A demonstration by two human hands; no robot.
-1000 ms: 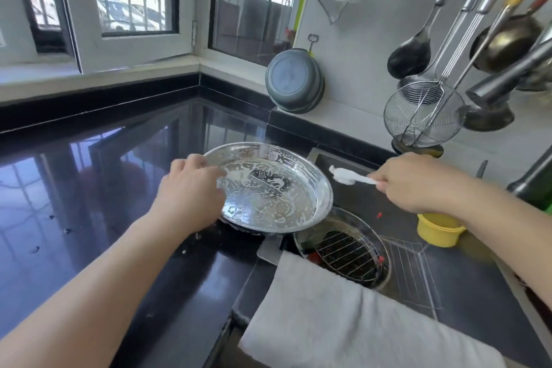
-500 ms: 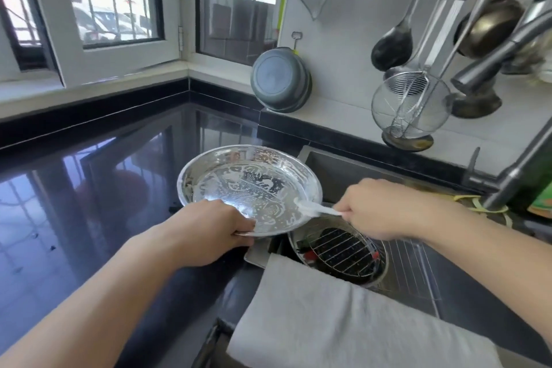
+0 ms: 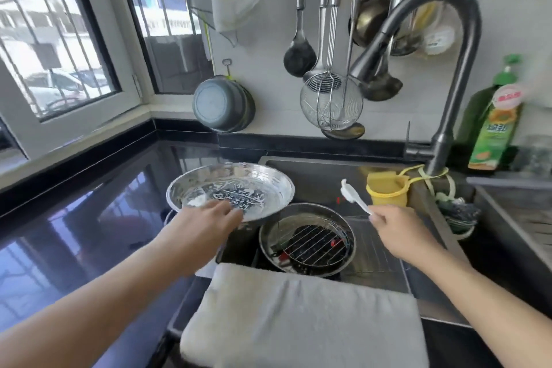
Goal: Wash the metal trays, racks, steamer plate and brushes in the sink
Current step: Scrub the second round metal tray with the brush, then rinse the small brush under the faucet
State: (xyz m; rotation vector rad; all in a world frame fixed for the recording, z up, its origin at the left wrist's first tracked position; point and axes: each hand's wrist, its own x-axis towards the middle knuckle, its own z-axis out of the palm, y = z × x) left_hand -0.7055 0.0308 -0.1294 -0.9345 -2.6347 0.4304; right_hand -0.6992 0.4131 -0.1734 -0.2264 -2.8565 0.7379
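Soapy tray (image 3: 230, 188) overhanging sink (image 3: 316, 170).
Left hand (image 3: 206, 218) pinches its near rim; right hand (image 3: 397, 230) grips brush (image 3: 355, 197). Risk: slippery rim slides free, tray drops.

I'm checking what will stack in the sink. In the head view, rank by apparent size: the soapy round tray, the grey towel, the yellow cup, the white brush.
1. grey towel, though nearest the camera
2. soapy round tray
3. yellow cup
4. white brush, thinner than the cup
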